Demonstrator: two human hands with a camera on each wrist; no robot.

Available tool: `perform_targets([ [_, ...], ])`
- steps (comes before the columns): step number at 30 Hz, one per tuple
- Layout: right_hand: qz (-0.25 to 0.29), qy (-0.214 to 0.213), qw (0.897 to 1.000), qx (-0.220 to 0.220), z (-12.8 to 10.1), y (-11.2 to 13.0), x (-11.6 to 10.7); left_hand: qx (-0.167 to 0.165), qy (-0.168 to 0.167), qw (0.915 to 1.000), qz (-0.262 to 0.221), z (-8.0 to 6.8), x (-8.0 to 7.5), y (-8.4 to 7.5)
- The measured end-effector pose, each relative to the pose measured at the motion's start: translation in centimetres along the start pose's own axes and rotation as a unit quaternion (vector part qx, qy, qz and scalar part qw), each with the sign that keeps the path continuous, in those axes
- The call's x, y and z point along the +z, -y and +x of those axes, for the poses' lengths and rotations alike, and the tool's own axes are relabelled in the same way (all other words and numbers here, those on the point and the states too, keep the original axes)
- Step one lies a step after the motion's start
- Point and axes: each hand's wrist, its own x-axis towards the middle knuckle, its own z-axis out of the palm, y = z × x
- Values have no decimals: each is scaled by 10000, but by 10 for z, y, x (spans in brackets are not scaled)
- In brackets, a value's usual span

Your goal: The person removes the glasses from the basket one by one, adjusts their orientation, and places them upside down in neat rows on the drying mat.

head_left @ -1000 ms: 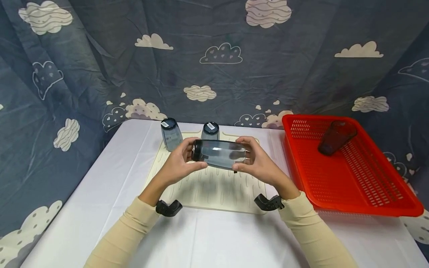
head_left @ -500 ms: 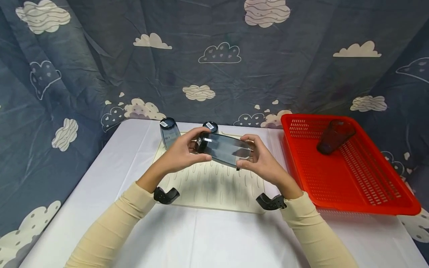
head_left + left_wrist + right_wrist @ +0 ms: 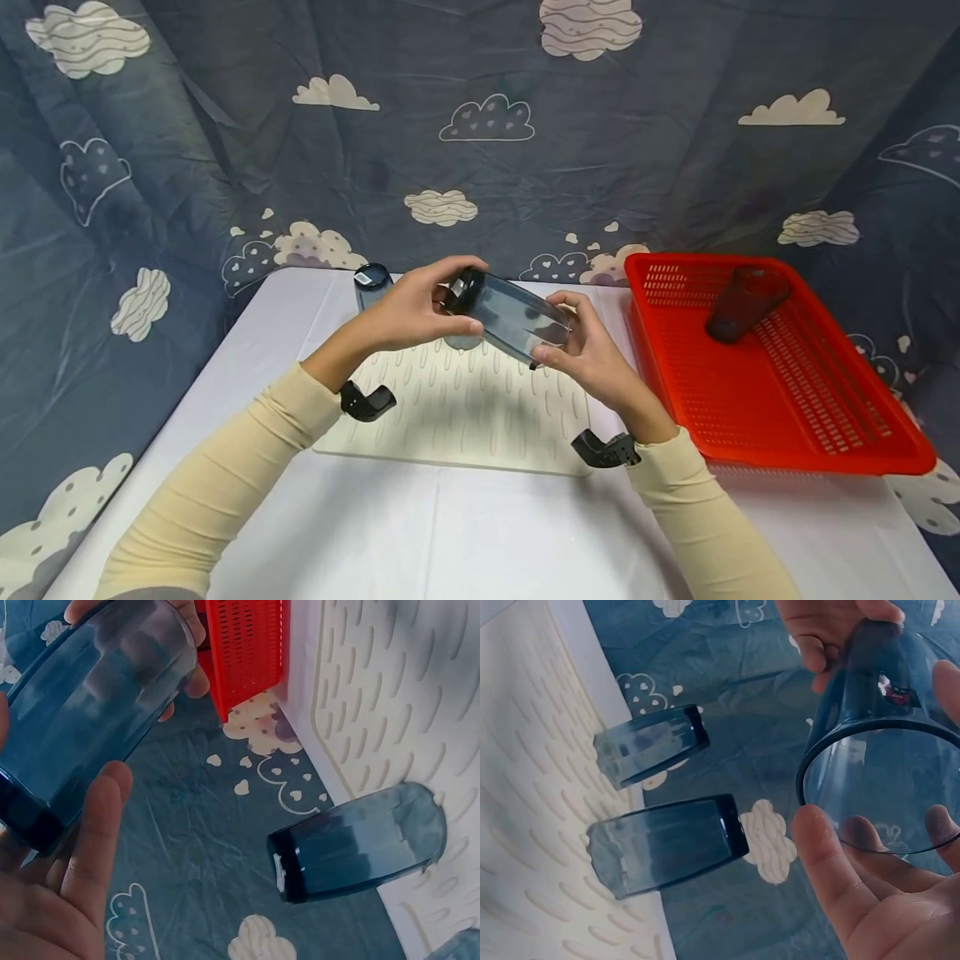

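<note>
- The left hand (image 3: 408, 308) grips the thick base of a blue glass tumbler (image 3: 517, 318); the right hand (image 3: 596, 358) pinches its rim end.
- That tumbler tilts, base end higher, above a cream ridged mat (image 3: 457, 425) in the desk's (image 3: 360, 533) middle.
- A red plastic basket (image 3: 750, 408), holding a lying tumbler (image 3: 742, 308), sits along the desk's right edge.
- Two upside-down tumblers (image 3: 667, 844) stand towards the desk's far edge.

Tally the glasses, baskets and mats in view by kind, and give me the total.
Glasses: 4 (held glass, left mat glass, right mat glass, basket glass)
Red basket: 1
Ridged mat: 1
Total: 6
</note>
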Motion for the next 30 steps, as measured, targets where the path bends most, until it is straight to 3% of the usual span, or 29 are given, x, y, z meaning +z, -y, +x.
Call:
perform_targets([
  [8, -31, -147, 9999, 7, -1, 0, -4, 97, 413, 9929, 1115, 23, -14, -27],
  [15, -108, -250, 9996, 33, -1, 1, -5, 223, 749, 9828, 1673, 40, -22, -48],
  [19, -268, -303, 9992, 29, -1, 0, -7, 356, 759, 9809, 1755, 47, -22, -51],
  [24, -439, -439, 9981, -37, 0, -3, -11, 506, 611, 9843, 1574, 58, -16, -50],
  [30, -529, -648, 9963, 214, -1, -1, -16, 333, 366, 9868, 1544, 68, -7, -49],
])
